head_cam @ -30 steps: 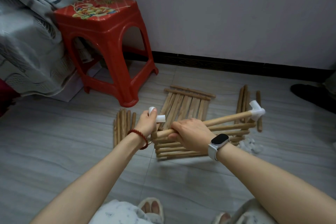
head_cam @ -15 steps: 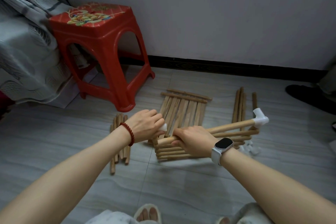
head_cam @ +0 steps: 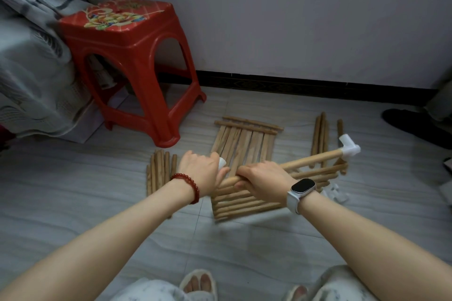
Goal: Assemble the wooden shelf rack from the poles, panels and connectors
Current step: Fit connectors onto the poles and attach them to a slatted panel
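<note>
My right hand (head_cam: 265,178) grips a wooden pole (head_cam: 313,161) near its left end, held above the floor. A white corner connector (head_cam: 349,148) caps the pole's far right end. My left hand (head_cam: 199,170) curls round a second white connector (head_cam: 222,162) at the pole's left end; only its tip shows. Under the pole lie two slatted wooden panels, one farther (head_cam: 247,140) and one nearer (head_cam: 244,203). Loose poles lie in a bundle on the left (head_cam: 159,171) and another on the right (head_cam: 321,134).
A red plastic stool (head_cam: 127,56) stands at the back left beside a grey draped cloth (head_cam: 29,68). Spare white connectors (head_cam: 338,193) lie right of the near panel. A dark shoe (head_cam: 415,127) sits at far right. My slippered feet (head_cam: 198,283) are at the bottom.
My left hand turned over and closed round the white connector, bringing it down onto the pole's left end. The right hand kept its grip on the pole.
</note>
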